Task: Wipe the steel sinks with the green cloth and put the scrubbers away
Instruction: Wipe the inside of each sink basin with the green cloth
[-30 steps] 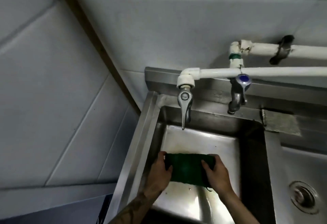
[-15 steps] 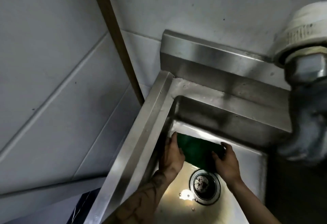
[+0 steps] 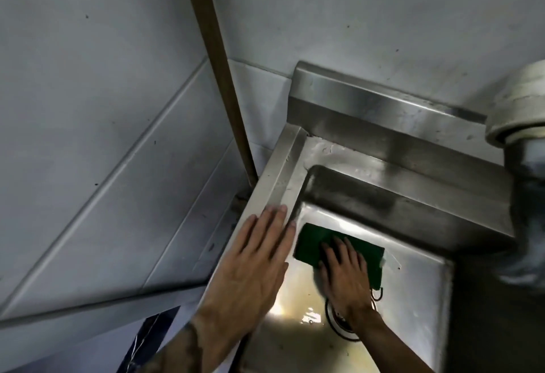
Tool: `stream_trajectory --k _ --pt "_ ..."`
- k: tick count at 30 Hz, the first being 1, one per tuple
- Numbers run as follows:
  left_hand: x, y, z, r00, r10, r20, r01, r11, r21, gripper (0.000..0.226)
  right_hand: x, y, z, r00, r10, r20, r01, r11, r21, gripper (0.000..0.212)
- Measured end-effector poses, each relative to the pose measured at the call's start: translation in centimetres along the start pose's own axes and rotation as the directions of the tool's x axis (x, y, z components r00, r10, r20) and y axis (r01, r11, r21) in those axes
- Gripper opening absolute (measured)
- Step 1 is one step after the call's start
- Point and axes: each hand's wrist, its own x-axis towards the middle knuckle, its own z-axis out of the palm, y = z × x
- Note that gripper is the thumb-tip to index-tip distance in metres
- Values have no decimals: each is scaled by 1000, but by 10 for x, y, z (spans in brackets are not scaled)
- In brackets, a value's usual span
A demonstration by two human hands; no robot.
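A folded green cloth [image 3: 312, 241] lies flat on the floor of the steel sink [image 3: 418, 278], near its back left corner. My right hand [image 3: 346, 275] presses down on the cloth with fingers spread, covering its middle. My left hand [image 3: 255, 260] rests flat and open on the sink's left rim [image 3: 283, 163], fingers pointing to the back. The drain [image 3: 339, 324] shows partly under my right wrist. No scrubbers are in view.
A steel backsplash [image 3: 368, 98] runs behind the sink. A white pipe fitting and tap body [image 3: 522, 142] hang close at the right, blurred. A brown wooden strip [image 3: 215, 57] stands in the wall corner. Grey wall panels fill the left.
My left hand has let go of the cloth and moved up onto the sink's left rim. My right hand now presses the cloth alone, flat on the sink floor.
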Motion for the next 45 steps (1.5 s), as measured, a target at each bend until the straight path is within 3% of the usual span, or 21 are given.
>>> stream_trajectory --k 6,12,14,16,21,24,27,35,41,45 --pt "-6 -6 17 999 -20 -27 18 998 -61 68 8 38 25 985 -166 33 170 972 -164 61" --pt "-5 -10 17 1000 -14 -15 13 998 -65 66 17 -12 17 991 132 -34 -131 991 22 53" --pt "-5 -8 16 1000 -19 -3 19 996 -85 66 13 -31 12 970 209 -121 -193 972 133 60" --pt "-4 -9 14 999 -20 25 22 996 -83 65 11 -51 7 963 256 -89 -226 939 259 70" --pt "-2 -9 12 999 -20 50 23 997 -79 64 5 -52 23 992 -23 -122 31 997 67 51" --pt "-2 -10 10 998 -19 58 23 997 -73 64 7 -31 43 983 -178 -52 176 984 -36 59" --pt "-1 -10 10 999 -23 37 26 997 -78 65 15 -15 55 977 -212 -12 208 969 -135 63" --pt "-1 -11 11 998 -23 60 28 995 -91 66 52 -31 54 989 89 -116 -98 993 -69 67" --pt "0 -9 7 998 -18 59 23 996 -85 64 -22 -72 79 999 44 -33 -42 998 51 67" --pt "1 -9 7 998 -13 58 17 997 -80 65 -5 -70 75 995 80 -62 -77 996 48 68"
